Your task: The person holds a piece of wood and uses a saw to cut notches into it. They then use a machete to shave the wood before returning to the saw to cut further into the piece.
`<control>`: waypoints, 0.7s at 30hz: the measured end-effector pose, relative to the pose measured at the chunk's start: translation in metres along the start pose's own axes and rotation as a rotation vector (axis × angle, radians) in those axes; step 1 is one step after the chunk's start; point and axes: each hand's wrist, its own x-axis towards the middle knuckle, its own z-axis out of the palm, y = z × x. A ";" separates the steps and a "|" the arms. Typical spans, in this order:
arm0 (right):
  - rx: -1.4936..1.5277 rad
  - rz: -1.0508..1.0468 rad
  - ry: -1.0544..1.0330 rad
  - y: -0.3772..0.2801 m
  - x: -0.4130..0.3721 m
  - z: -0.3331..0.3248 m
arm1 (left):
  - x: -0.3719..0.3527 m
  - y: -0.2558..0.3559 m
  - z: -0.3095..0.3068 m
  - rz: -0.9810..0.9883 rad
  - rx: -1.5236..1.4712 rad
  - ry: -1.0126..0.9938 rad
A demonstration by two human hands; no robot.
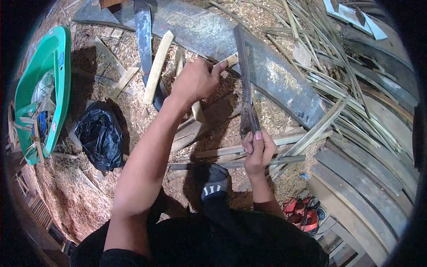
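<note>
My left hand point(195, 80) is closed, pinching a short pale strip of wood point(231, 59) over the long grey board. In my right hand point(259, 150) is the handle of a long, dark-bladed knife point(244, 71), its blade pointing away from me. The blade overlaps the far end of the wood strip in this view. Beneath both lies the wide grey board point(284, 91), strewn with shavings. To the left of my left hand, a machete point(143, 38) rests with its blade on the board, and a pale wooden slat point(159, 66) lies beside it.
A green plastic tub point(64, 84) with scraps stands at the left, near a black plastic bag point(101, 135). Long thin strips point(351, 109) are heaped at the right, above stacked planks point(356, 178). Red items point(304, 216) lie lower right. Shavings cover the ground around my shoe point(213, 184).
</note>
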 end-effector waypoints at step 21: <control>0.036 0.044 0.017 -0.013 0.011 0.014 | -0.005 0.005 -0.005 0.025 0.027 -0.065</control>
